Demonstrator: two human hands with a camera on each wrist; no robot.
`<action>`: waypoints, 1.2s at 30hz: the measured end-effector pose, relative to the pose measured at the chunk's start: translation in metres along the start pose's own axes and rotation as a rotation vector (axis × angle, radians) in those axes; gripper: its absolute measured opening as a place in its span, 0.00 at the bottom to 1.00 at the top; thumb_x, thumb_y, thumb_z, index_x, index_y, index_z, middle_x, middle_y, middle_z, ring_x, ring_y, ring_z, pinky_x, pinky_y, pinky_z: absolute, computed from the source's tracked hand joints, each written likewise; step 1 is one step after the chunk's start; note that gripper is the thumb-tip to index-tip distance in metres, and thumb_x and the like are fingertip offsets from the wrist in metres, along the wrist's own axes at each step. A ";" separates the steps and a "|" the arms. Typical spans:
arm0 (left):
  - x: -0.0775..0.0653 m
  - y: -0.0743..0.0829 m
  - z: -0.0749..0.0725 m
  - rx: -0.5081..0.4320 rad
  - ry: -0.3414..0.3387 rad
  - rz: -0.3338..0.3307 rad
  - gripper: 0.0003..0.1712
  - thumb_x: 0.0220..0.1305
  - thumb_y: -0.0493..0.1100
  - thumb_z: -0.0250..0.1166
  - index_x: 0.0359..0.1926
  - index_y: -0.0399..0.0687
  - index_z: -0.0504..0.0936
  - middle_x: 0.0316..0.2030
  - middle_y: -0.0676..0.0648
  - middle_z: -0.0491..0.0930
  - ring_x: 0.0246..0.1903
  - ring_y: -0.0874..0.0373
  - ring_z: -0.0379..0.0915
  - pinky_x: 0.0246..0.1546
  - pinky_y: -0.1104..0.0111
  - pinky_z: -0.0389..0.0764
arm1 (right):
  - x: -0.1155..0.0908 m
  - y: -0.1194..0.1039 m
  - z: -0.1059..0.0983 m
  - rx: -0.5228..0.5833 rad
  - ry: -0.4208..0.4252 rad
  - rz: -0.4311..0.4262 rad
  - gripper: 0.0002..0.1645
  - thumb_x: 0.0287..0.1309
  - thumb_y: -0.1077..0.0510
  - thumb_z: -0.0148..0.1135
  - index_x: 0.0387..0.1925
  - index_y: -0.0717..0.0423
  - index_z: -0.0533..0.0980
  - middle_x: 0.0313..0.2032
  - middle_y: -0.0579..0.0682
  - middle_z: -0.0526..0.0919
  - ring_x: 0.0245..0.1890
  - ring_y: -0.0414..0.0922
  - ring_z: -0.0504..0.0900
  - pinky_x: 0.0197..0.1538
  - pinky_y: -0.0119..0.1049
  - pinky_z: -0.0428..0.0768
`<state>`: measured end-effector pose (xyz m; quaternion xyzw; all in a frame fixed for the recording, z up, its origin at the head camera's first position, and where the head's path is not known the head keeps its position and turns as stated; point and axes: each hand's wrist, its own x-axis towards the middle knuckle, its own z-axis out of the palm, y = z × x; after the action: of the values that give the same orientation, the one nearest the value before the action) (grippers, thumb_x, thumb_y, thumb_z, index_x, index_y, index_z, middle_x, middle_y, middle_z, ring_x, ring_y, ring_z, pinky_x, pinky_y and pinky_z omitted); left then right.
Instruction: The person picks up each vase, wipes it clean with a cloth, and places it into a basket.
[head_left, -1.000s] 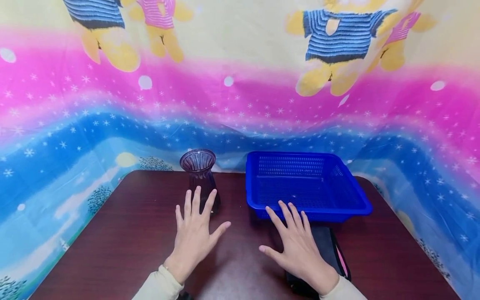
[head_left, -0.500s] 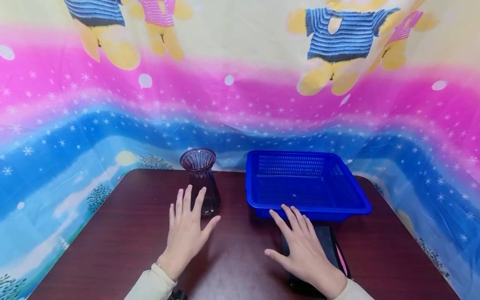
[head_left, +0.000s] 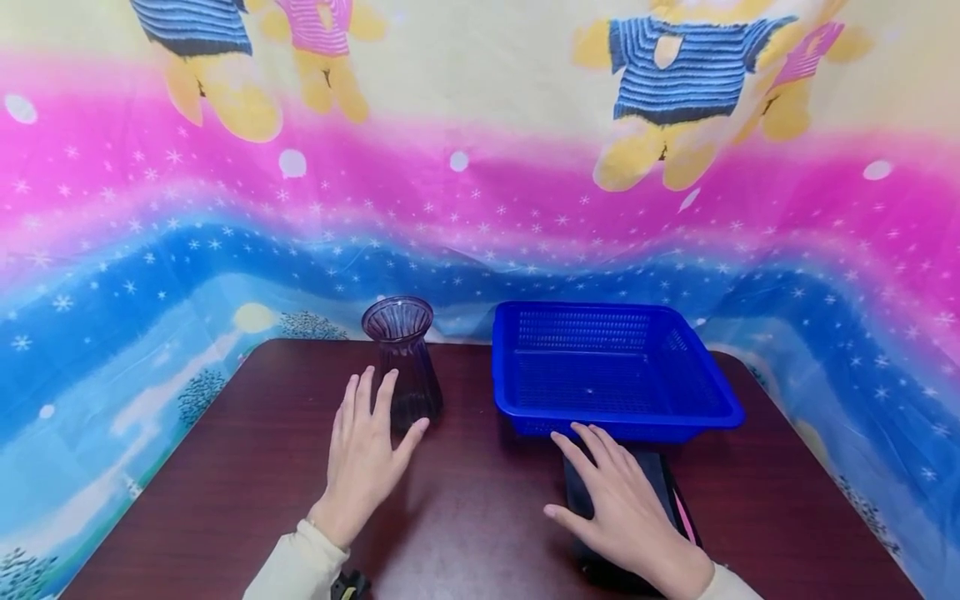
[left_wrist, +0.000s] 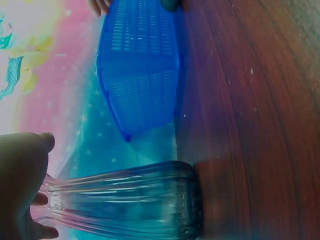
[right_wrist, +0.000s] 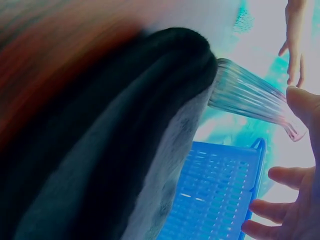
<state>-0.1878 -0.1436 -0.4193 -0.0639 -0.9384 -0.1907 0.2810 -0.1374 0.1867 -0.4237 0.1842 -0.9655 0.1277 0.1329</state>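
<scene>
A purple-tinted ribbed glass vase [head_left: 412,367] stands upright at the back left of the table. My left hand [head_left: 362,462] is just in front of it with fingers extended and thumb apart, holding nothing. In the left wrist view, fingers overlap the neck of the vase [left_wrist: 125,200]; whether they touch it I cannot tell. My right hand [head_left: 630,521] hovers over a black case [head_left: 654,471] with a pink strip along its side, partly hidden beneath that hand. The right fingers are spread and hold nothing. They point toward a blue plastic basket [head_left: 618,422].
The dark reddish-brown wooden table [head_left: 247,467] has rounded back corners. Behind it hangs a printed cloth [head_left: 480,208] with bears and snowflakes. A small black object [head_left: 349,586] shows by the left sleeve at the bottom edge.
My left hand has shifted left, uncovering more of the vase. My right hand has drawn slightly to the right and back toward me. The vase, basket and case stay in place.
</scene>
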 end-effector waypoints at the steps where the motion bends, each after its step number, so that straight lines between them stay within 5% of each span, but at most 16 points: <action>1: 0.001 -0.001 0.000 -0.004 -0.001 -0.003 0.46 0.65 0.64 0.66 0.75 0.50 0.61 0.75 0.35 0.59 0.76 0.36 0.51 0.69 0.36 0.66 | -0.001 0.001 -0.001 0.001 -0.009 0.006 0.52 0.52 0.29 0.70 0.75 0.36 0.63 0.73 0.53 0.67 0.74 0.60 0.64 0.67 0.67 0.69; 24: 0.019 -0.019 -0.004 -0.064 0.040 -0.075 0.44 0.67 0.61 0.64 0.74 0.44 0.62 0.73 0.34 0.61 0.75 0.36 0.53 0.66 0.35 0.68 | -0.012 0.029 -0.003 -0.051 -0.061 -0.045 0.44 0.54 0.29 0.68 0.68 0.43 0.73 0.67 0.54 0.74 0.68 0.58 0.72 0.62 0.63 0.76; 36: 0.036 -0.022 -0.004 -0.104 -0.010 -0.097 0.49 0.68 0.65 0.61 0.77 0.42 0.57 0.75 0.34 0.60 0.76 0.37 0.51 0.70 0.37 0.65 | -0.017 0.048 -0.007 -0.099 -0.114 -0.036 0.47 0.53 0.25 0.66 0.69 0.43 0.72 0.68 0.55 0.74 0.68 0.59 0.72 0.62 0.64 0.75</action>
<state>-0.2206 -0.1650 -0.4032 -0.0338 -0.9306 -0.2523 0.2629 -0.1392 0.2373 -0.4314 0.2018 -0.9731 0.0667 0.0890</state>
